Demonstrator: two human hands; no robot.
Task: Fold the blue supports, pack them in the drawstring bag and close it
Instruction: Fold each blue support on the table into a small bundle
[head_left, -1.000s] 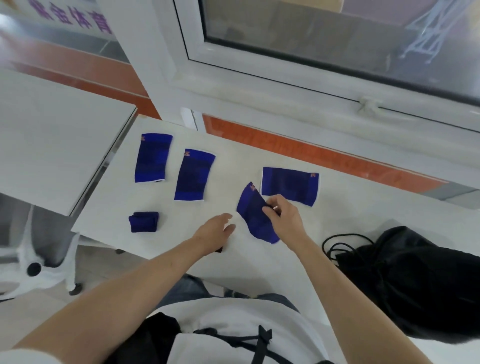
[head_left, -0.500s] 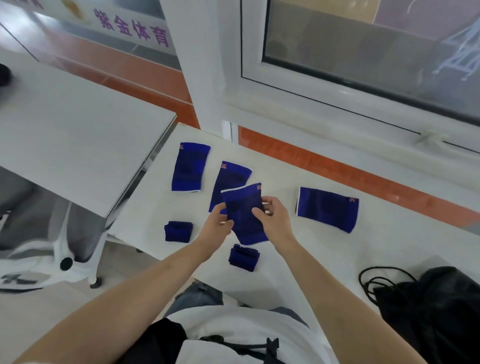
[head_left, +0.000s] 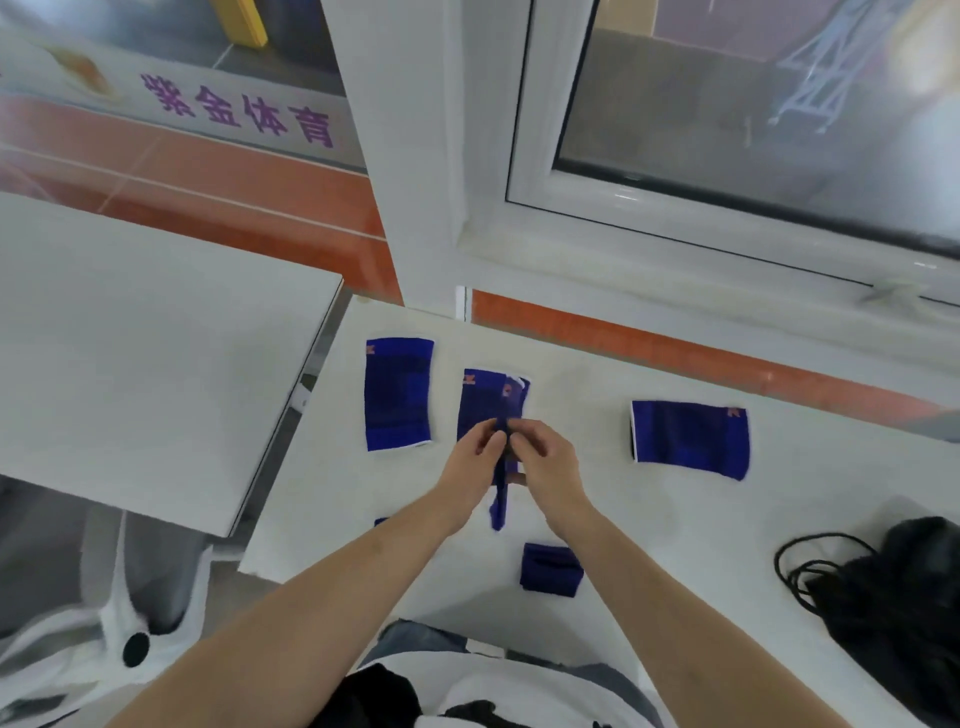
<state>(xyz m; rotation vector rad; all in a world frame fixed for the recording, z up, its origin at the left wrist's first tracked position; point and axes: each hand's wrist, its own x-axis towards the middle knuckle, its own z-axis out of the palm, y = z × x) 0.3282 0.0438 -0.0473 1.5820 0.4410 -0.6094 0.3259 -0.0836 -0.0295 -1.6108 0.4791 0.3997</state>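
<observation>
Both hands meet over the white table (head_left: 649, 530), pinching one blue support (head_left: 500, 499) that hangs folded lengthwise between them, seen edge-on. My left hand (head_left: 475, 457) grips its left side and my right hand (head_left: 545, 460) its right. Behind it a flat blue support (head_left: 480, 402) lies partly hidden. Two more flat supports lie at the far left (head_left: 397, 395) and to the right (head_left: 691, 439). A small folded support (head_left: 550, 569) rests near the front edge; another folded one (head_left: 381, 521) is mostly hidden by my left forearm. The black drawstring bag (head_left: 904, 597) lies at the right.
The bag's black cord (head_left: 800, 566) loops on the table beside it. A second white table (head_left: 145, 364) stands to the left across a narrow gap. A window frame and wall close the far side. A white chair base (head_left: 119, 639) is on the floor at lower left.
The view swung left. The support held by both hands went from spread flat to pressed together lengthwise, and my hands closed in on each other above the table.
</observation>
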